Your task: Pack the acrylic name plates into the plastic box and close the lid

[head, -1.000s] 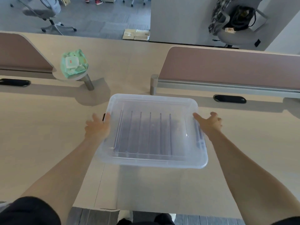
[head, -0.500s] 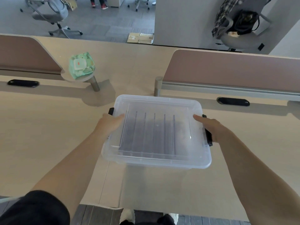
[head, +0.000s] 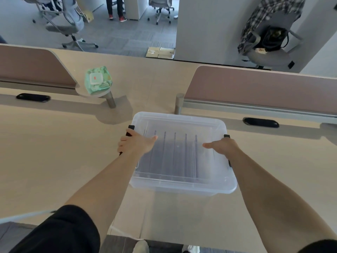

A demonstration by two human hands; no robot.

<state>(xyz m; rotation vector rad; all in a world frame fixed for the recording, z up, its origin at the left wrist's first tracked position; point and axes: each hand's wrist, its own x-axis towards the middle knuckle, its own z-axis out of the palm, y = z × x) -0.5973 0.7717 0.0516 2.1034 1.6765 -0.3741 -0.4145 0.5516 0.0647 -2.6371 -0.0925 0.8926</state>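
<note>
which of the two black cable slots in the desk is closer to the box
The right-hand cable slot, just beyond the plastic box's far right corner. The left one sits much farther off.

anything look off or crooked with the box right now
Nothing stands out. The lid sits flat on the box, the plates stand in even rows inside, and the left hand and right hand press at the black side latches. Nothing looks spilled or cracked.

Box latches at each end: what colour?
Black latches, against the clear plastic box; the head view shows them.
</note>
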